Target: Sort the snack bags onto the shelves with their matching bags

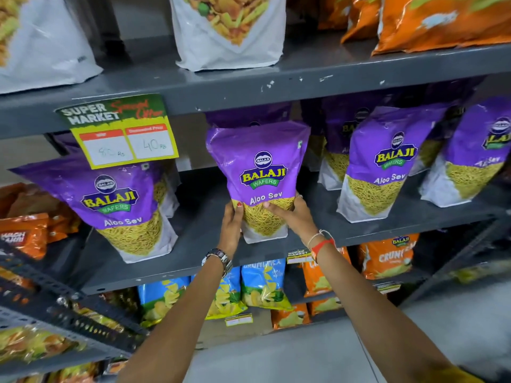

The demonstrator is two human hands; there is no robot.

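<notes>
Yellow-and-green supermarket offer card (121, 132) hanging from a shelf edge, handwritten prices in two white boxes; smaller price labels (239, 319) lower down; pale grey floor (276, 357) below.

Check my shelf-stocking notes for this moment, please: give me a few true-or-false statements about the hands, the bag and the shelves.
1. Both hands hold one purple Balaji Aloo Sev bag. True: left hand, right hand.
2. The held bag lies flat. False: it is upright.
3. More purple Aloo Sev bags stand on that grey metal shelf. True.
4. The yellow price tag reads 90. False: it shows 40.
5. The blue chip bags are on the shelf above. False: below.
</notes>
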